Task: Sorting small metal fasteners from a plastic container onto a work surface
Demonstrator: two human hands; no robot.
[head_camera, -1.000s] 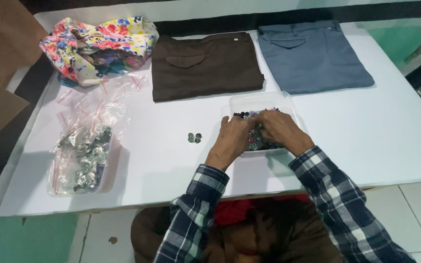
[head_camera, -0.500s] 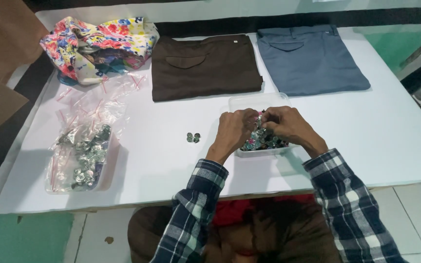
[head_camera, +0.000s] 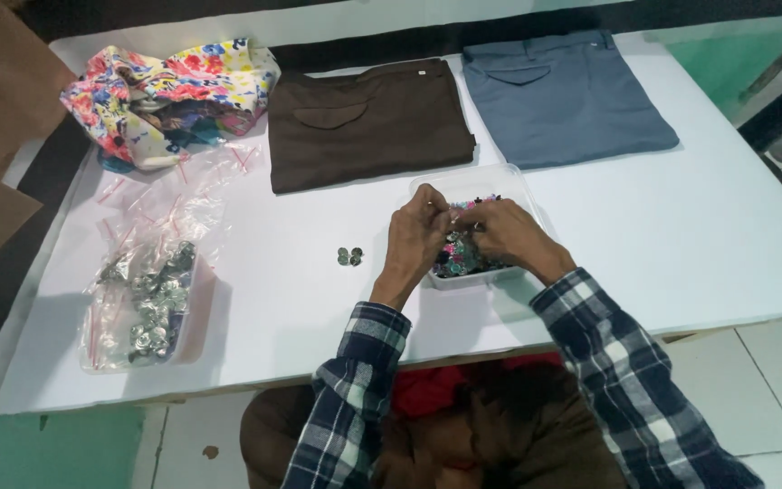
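We sit at a white table [head_camera: 681, 244] above a pale tiled floor, and on its far side lie brown folded trousers [head_camera: 368, 122], grey-blue folded trousers [head_camera: 567, 95] and a flowered cloth bundle [head_camera: 169, 95]. Our left hand [head_camera: 415, 237] and right hand [head_camera: 504, 234] meet over a clear plastic tray [head_camera: 509, 186] of small coloured pieces [head_camera: 459, 258]. The fingers of both hands are pinched narrow, close together, on something tiny; what exactly, we cannot tell. It seems we are at the step of picking or joining one piece. The next move probably asks for a fine and steady grip. Two small dark pieces [head_camera: 349, 256] lie left of the tray, and a bag of metal parts [head_camera: 151, 299] lies well apart.
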